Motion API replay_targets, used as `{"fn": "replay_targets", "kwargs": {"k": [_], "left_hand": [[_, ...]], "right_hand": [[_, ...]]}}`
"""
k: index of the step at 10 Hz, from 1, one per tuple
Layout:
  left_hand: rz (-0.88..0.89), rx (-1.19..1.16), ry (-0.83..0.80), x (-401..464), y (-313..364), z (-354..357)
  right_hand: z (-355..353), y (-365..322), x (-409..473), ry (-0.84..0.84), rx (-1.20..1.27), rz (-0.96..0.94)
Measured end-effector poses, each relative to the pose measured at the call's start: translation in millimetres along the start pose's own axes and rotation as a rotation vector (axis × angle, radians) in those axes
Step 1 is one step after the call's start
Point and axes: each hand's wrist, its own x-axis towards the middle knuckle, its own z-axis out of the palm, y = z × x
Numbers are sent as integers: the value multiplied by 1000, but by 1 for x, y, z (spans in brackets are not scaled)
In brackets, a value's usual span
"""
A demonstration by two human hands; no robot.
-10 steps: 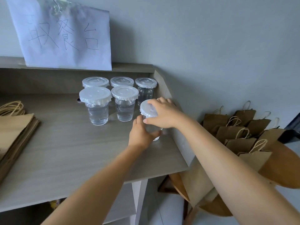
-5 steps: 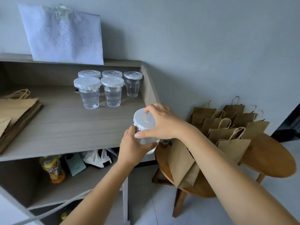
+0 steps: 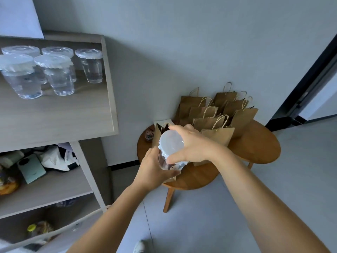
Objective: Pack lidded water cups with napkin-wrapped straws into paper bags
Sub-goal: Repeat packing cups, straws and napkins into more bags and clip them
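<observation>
Two hands: both engaged on one lidded cup (image 3: 170,148), carried in the air above the round wooden bench (image 3: 255,148).
Left hand (image 3: 152,171): cups the lower body of the cup from below and from the near side; grip closed around the clear wall.
Right hand (image 3: 191,145): spans the lid from above, fingers over the far rim, thumb on the near rim; grip closed on the lid edge.
Cup position: tilted slightly toward the camera, held directly in front of the nearest paper bag (image 3: 158,130), whose mouth appears open just behind the lid.
Cup contents: clear water is visible in the lower part; white material, probably napkin, shows under the lid rim. Straw: cannot tell.
Packed bags (image 3: 217,114): a standing group with twisted handles at the back of the bench, against the wall.
Remaining stock: five lidded cups (image 3: 58,73) stand on the shelf (image 3: 60,114) to the left, well apart from the hands.
Step in hand: judged as transfer of one cup from shelf stock to a bag, insertion not yet done.
Next move calls for: levelling the cup, aligning its base over the open bag mouth, then lowering it upright between the bag walls.
Caution: the bag is light and unsupported; a base catching the paper edge could fold or tip it, and a tilted cup could leak at the lid.
</observation>
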Motion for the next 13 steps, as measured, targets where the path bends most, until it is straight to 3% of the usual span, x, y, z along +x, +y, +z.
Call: {"fn": "replay_targets", "kwargs": {"k": [2, 4, 6, 8, 9, 13], "left_hand": [[-79, -91, -215, 70, -10, 26], [-275, 162, -197, 137, -36, 51], [-313, 310, -258, 168, -44, 96], [-495, 447, -126, 193, -50, 116], [-670, 459, -69, 203, -46, 128], [-1020, 671, 16, 240, -49, 147]], "right_hand": [[-20, 56, 39, 86, -19, 54], [-54, 90, 102, 57, -26, 64], [-67, 109, 157, 26, -28, 25], [-80, 135, 193, -46, -26, -59], [-87, 149, 211, -103, -65, -130], [-107, 193, 253, -221, -107, -359]]}}
